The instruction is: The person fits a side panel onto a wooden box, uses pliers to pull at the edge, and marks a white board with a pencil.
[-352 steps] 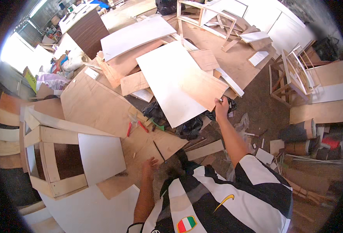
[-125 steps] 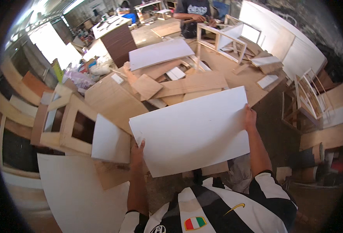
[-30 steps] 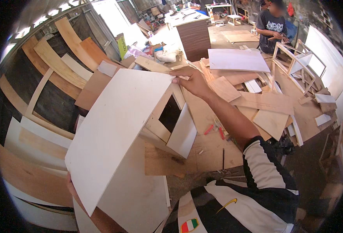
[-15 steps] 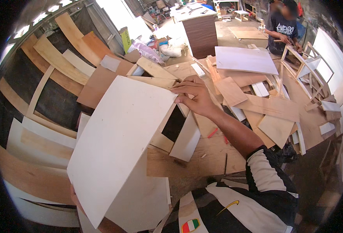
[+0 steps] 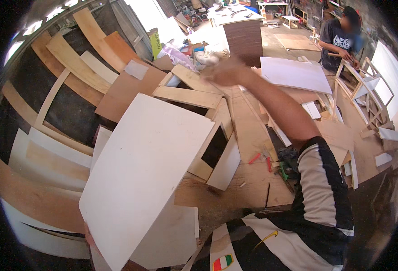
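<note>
A large white panel (image 5: pixel 145 167) slants across the middle, its upper right corner over a wooden frame (image 5: pixel 187 95) made of pale boards. At the panel's lower left edge, my left hand (image 5: pixel 90 239) grips it; most of that hand is hidden behind the panel. My right hand (image 5: pixel 228 73) is raised beyond the frame, apart from the panel. Motion smears its fingers, so their pose and anything in them cannot be made out. A loose white-faced board (image 5: pixel 224 165) leans at the frame's near right side.
Red-handled tools (image 5: pixel 254 158) and a black pencil-like stick (image 5: pixel 267 194) lie on the plywood table (image 5: pixel 248 185). Offcuts and a white sheet (image 5: pixel 296 74) cover its right side. Long boards (image 5: pixel 75 61) lean at left. A person (image 5: pixel 339 43) works by a small wooden frame (image 5: pixel 354 86) at far right.
My right hand has let go of the white panel's upper corner and moved away, up and to the right. My left hand stays at the panel's lower edge.
</note>
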{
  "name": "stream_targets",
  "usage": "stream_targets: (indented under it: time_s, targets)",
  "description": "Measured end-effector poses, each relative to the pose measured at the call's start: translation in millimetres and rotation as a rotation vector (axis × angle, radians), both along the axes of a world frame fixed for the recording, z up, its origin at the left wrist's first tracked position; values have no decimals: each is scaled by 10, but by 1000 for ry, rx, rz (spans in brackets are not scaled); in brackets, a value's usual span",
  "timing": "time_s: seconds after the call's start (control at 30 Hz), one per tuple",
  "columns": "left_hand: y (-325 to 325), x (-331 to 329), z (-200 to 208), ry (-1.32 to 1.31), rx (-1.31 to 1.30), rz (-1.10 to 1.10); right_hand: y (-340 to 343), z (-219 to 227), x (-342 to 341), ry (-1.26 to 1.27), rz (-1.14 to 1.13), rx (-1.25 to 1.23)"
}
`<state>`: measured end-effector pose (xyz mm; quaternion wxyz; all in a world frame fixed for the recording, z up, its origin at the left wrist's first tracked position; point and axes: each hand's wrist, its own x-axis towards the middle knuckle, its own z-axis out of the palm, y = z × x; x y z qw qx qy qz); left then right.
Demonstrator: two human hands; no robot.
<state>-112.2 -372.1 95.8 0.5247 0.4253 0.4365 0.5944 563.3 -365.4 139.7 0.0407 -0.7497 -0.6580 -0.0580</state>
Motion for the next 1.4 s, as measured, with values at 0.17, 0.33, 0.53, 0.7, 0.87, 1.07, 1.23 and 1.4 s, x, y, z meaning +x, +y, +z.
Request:
stream_targets:
  time_s: [0.17,0.33,0.53,0.7,0.87,1.07,1.23,1.4]
  targets:
    - [13,63,-66,25,16,39,-206,6,412,392,80,362]
    - [72,191,-99,75,7,84,-402,-392,19,946,374,494]
    - [269,534,-116,143,-28,144,-866,-769,-740,561,495,726]
    - [438,765,-120,193,-55,165,-897,-942,-864,493,390,872]
    - [484,757,-169,205,-59,172,-854,-1036,-846,468,389,890]
    - [428,598,-211,192,-14,135,-833,-818,-691,516,332,829]
    - [345,333,-260,196,44,111,-688,-757,-476,592,307,930]
    - [380,239,-380,217,87,63,-667,-783,-266,715,340,874]
